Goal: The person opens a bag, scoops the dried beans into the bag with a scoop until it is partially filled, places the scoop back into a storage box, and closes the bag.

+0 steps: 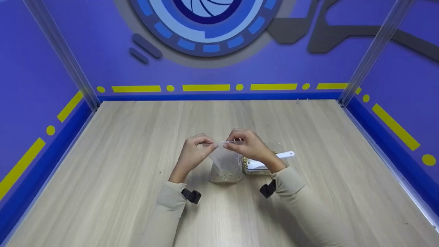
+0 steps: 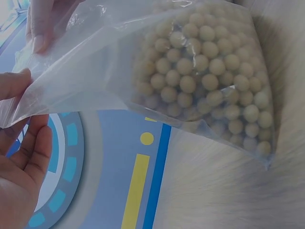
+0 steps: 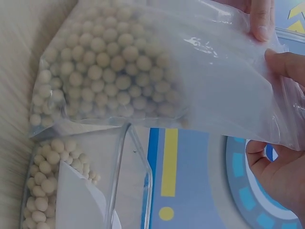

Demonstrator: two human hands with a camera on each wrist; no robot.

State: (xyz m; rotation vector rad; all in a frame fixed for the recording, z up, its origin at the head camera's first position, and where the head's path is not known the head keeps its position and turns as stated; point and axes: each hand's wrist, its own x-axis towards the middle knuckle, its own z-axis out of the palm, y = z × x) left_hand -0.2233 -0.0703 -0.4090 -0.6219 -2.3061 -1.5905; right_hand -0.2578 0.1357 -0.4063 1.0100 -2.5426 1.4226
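A clear plastic zip bag (image 1: pixel 224 164) stands on the table, its lower half filled with round, pale yellow soybeans (image 2: pixel 205 71). My left hand (image 1: pixel 193 153) pinches the left part of its top edge between thumb and fingers. The right hand (image 1: pixel 252 147) pinches that same edge on the other side, the two thumbs close together. Just right of the bag is a clear plastic container (image 3: pixel 118 179) holding more soybeans (image 3: pixel 43 191). A white scoop (image 1: pixel 287 155) lies in it with the handle over the rim; my right hand and wrist partly hide both.
The wood-grain table (image 1: pixel 137 144) is walled at the back and sides by blue panels (image 1: pixel 85 68) with yellow marks. A small speck (image 1: pixel 160 172) lies on the wood left of my left hand.
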